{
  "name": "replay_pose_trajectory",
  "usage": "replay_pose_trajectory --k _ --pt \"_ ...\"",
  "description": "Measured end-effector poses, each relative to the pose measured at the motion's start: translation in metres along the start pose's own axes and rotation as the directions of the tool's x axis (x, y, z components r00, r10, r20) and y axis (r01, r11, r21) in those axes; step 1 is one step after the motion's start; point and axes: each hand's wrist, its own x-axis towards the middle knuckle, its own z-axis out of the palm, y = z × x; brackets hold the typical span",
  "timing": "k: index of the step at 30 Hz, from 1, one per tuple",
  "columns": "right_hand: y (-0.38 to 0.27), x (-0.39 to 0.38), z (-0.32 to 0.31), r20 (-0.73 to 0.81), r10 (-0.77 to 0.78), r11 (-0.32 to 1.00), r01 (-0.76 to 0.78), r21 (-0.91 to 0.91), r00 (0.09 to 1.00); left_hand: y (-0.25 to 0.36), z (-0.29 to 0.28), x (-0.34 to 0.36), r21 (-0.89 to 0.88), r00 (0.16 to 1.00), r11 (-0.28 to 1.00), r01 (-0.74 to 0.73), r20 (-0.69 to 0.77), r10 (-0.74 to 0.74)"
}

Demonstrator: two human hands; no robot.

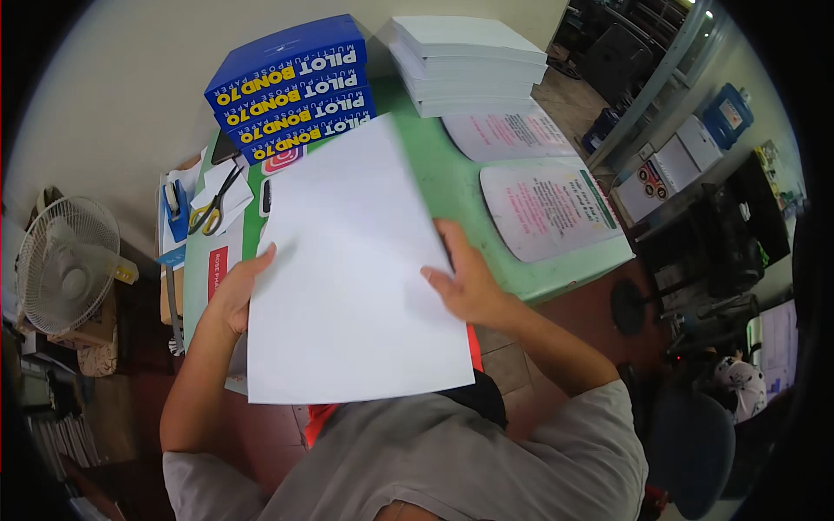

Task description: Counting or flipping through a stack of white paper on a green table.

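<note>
I hold a large white paper sheet (347, 347), possibly a stack, upright-ish in front of me over the near part of the green table (539, 278). My left hand (243, 286) grips its left edge, thumb on the front. My right hand (460, 278) grips the right edge, thumb on the white face and fingers curled behind. Behind the paper, blue boxed paper reams (287, 69) are stacked at the back left, and a tall pile of white paper (469, 52) stands at the back right.
Scissors (217, 204) and a blue tape dispenser (176, 208) lie on the table's left. Printed sheets (534, 204) lie on its right. A fan (69, 269) stands left, a dark chair (691, 443) lower right. Another person's patterned clothing (743, 386) shows at far right.
</note>
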Motion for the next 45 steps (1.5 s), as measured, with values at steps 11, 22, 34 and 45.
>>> replay_pose_trajectory --k 11,22,34,45 --pt "0.015 0.022 -0.023 0.377 0.442 0.637 -0.581 0.507 0.814 -0.047 -0.001 -0.012 0.921 0.655 0.010 -0.390 0.271 0.705" --pt "0.011 0.058 -0.028 0.154 0.403 0.915 -0.398 -0.061 0.902 0.012 0.021 0.000 0.713 0.919 0.696 -0.084 -0.215 0.331" --pt "0.005 0.047 -0.038 0.371 0.594 0.492 -0.687 0.534 0.714 0.007 0.003 -0.005 0.578 0.951 0.813 -0.067 -0.209 0.227" --pt "-0.040 0.079 -0.031 0.333 0.445 0.626 -0.554 0.549 0.832 0.033 0.079 -0.026 0.763 0.931 0.610 -0.213 -0.030 0.363"
